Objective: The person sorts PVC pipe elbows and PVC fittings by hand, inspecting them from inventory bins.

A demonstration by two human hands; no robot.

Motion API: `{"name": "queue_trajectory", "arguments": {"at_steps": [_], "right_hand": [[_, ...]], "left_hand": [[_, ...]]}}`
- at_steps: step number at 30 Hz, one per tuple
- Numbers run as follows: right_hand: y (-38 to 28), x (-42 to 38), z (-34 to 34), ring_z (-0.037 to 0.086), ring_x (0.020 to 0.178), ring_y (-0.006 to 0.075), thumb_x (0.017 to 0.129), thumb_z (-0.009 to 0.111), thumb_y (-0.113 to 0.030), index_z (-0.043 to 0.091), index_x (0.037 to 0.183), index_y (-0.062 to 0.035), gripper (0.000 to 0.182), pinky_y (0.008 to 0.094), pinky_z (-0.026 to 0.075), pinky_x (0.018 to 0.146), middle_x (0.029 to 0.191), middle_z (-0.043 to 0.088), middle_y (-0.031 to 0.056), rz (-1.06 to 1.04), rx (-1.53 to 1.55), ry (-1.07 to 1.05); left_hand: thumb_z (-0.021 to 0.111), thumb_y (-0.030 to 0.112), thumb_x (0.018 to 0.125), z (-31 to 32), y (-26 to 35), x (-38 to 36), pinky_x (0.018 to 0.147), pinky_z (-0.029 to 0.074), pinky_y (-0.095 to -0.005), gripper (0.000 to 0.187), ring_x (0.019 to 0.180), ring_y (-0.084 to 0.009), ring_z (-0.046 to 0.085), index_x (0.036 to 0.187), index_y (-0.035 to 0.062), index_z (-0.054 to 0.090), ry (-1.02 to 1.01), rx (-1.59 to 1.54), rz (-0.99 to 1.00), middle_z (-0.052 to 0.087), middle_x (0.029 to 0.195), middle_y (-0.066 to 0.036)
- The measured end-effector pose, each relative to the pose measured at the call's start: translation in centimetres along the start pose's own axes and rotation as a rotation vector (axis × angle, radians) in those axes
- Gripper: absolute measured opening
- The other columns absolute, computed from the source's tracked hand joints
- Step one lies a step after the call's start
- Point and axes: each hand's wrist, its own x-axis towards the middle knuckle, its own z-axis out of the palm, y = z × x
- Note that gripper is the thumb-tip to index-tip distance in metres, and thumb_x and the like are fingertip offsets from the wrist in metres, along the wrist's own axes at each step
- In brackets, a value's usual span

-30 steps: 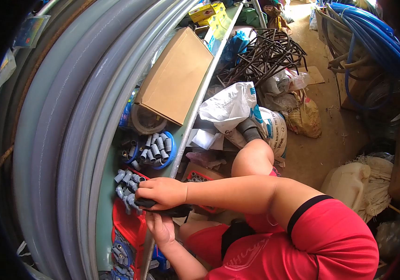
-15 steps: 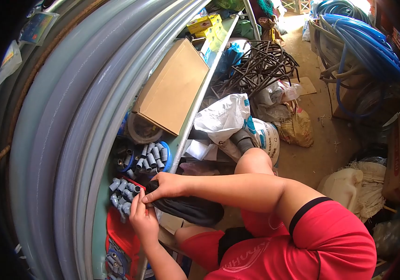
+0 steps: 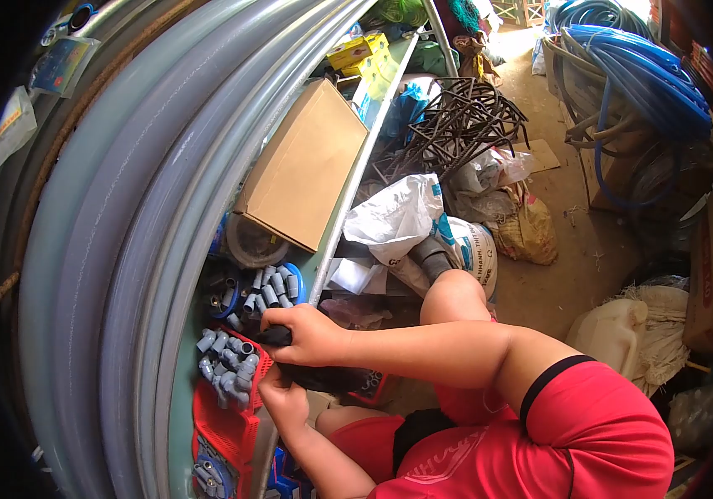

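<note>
My right hand (image 3: 310, 334) is closed round the bunched top of a limp black bag (image 3: 319, 378). Just below it, my left hand (image 3: 284, 401) grips the bag's near edge, its fingers partly hidden. Left of both hands, grey plastic pipe elbows (image 3: 227, 363) fill a red basket (image 3: 254, 424). Beyond the right hand, short grey pipe fittings (image 3: 277, 285) lie in a blue round basket (image 3: 294, 279). Nearer me, more small grey fittings (image 3: 209, 474) sit in another container. The inside of the bag is out of sight.
Thick grey pipes (image 3: 123, 249) curve along the left. A cardboard box (image 3: 302, 166) rests on the shelf. Beyond its metal edge are a white sack (image 3: 394, 216), dark bent rods (image 3: 477, 125) and a tied sack (image 3: 527, 229). Blue hose coils (image 3: 647, 83) stand at far right.
Both hands have moved apart from the elbows, toward me and slightly right. The black bag has been drawn in and bunched up, uncovering the red basket's edge.
</note>
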Motion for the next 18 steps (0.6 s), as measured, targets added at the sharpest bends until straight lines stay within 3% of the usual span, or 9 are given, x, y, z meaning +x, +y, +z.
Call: {"name": "queue_trajectory", "arguments": {"at_steps": [1,4,7,8,11,12,15,16,18], "right_hand": [[0.2,0.0,0.1,0.064,0.079,0.042,0.072,0.073,-0.016,0.061,0.095,-0.0031,0.029,0.0446,0.051,0.07,0.079,0.064,0.0208,-0.05,0.005,-0.003],[0.5,-0.1,0.3,0.064,0.079,0.0417,0.073,0.075,-0.018,0.059,0.096,-0.004,0.031,0.0456,0.051,0.069,0.079,0.063,0.0192,-0.226,0.007,-0.04],[0.1,0.0,0.3,0.063,0.079,0.0414,0.074,0.079,-0.022,0.058,0.1,-0.0049,0.037,0.0469,0.05,0.07,0.081,0.061,0.0172,-0.409,-0.038,-0.155],[0.0,0.1,0.1,0.063,0.084,0.041,0.074,0.079,-0.021,0.057,0.104,-0.0051,0.04,0.0464,0.05,0.072,0.086,0.061,0.0178,-0.399,-0.033,-0.229],[-0.5,0.2,-0.2,0.061,0.095,0.0396,0.073,0.08,-0.019,0.055,0.12,-0.006,0.054,0.0455,0.05,0.078,0.099,0.059,0.0187,-0.458,-0.037,-0.327],[-0.5,0.2,0.0,0.06,0.098,0.0392,0.073,0.08,-0.019,0.054,0.125,-0.0063,0.06,0.0453,0.05,0.08,0.103,0.058,0.0188,-0.494,-0.041,-0.344],[0.5,0.0,0.8,0.058,0.104,0.0387,0.072,0.078,-0.016,0.047,0.139,-0.0076,0.075,0.0454,0.05,0.083,0.109,0.056,0.019,-0.479,-0.185,-0.397],[0.6,0.1,0.9,0.059,0.102,0.0391,0.071,0.078,-0.013,0.045,0.143,-0.0081,0.08,0.0458,0.05,0.084,0.106,0.056,0.0182,-0.459,-0.19,-0.416],[0.5,0.1,0.5,0.059,0.102,0.0391,0.073,0.076,-0.011,0.047,0.141,-0.0073,0.075,0.0459,0.05,0.085,0.108,0.057,0.0184,-0.451,-0.186,-0.448]], "left_hand": [[0.069,0.009,0.089,-0.2,-0.1,0.1,0.093,0.049,-0.0335,0.034,0.104,-0.0187,0.062,0.118,-0.0051,0.057,-0.059,-0.001,0.007,0.065,0.114,-0.013],[0.069,0.016,0.089,0.0,1.5,0.5,0.092,0.047,-0.0291,0.028,0.104,-0.0149,0.061,0.109,-0.0032,0.066,-0.038,-0.454,-0.117,0.066,0.113,-0.007],[0.069,0.032,0.092,-1.3,1.0,-0.5,0.099,0.045,-0.0324,0.038,0.114,-0.0195,0.059,0.11,-0.0012,0.067,-0.092,-0.672,0.006,0.063,0.123,-0.01],[0.063,0.043,0.095,-2.4,-0.8,-0.7,0.103,0.043,-0.0373,0.05,0.119,-0.022,0.058,0.12,0.0,0.063,-0.145,-0.614,0.077,0.061,0.126,-0.012],[0.052,0.048,0.1,-2.7,-0.3,-1.0,0.096,0.049,-0.0378,0.056,0.116,-0.0212,0.06,0.13,0.0013,0.057,0.162,-0.745,-0.176,0.062,0.127,-0.011],[0.047,0.053,0.101,-4.1,-0.2,-1.2,0.098,0.047,-0.0418,0.059,0.117,-0.0231,0.059,0.136,0.0061,0.052,-0.016,-0.75,-0.249,0.058,0.134,-0.011],[0.046,0.056,0.1,-4.7,-0.6,-1.4,0.074,0.052,-0.0367,0.058,0.089,-0.0219,0.066,0.131,0.0072,0.055,-0.097,-0.593,-0.266,0.068,0.111,-0.01],[0.044,0.058,0.1,-3.7,-0.3,-1.6,0.059,0.046,-0.0326,0.059,0.07,-0.0207,0.062,0.129,0.0078,0.057,-0.004,-0.543,-0.27,0.069,0.09,-0.006],[0.044,0.06,0.099,-3.5,0.2,-1.6,0.061,0.046,-0.0319,0.058,0.073,-0.0204,0.062,0.123,0.009,0.059,-0.066,-0.535,-0.293,0.068,0.087,-0.005]]}}
